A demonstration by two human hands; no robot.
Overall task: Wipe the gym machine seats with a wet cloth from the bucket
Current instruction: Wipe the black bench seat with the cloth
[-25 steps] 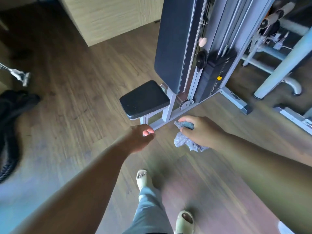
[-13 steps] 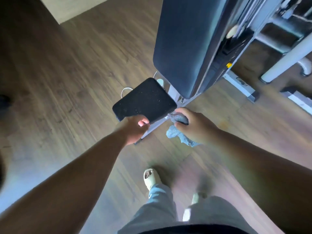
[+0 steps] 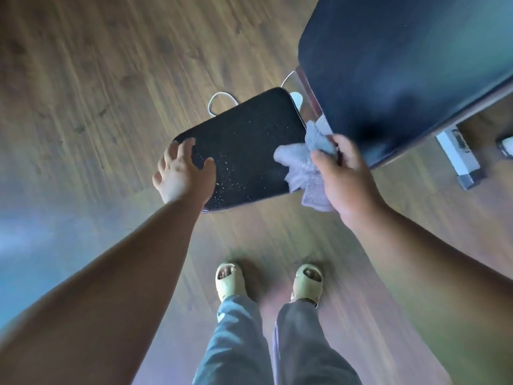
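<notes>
i have stepped in close: my left hand now rests, fingers spread, on the near corner of the black padded seat, while my right hand clutches the crumpled grey cloth at its right edge. wiping can start.

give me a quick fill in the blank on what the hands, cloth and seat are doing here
1. The right hand grips a grey ____.
2. The left hand rests with spread fingers on the black ____.
3. The seat is speckled with small ____ specks.
4. The person's feet wear pale ____.

Missing words: cloth; seat; white; sandals
</notes>
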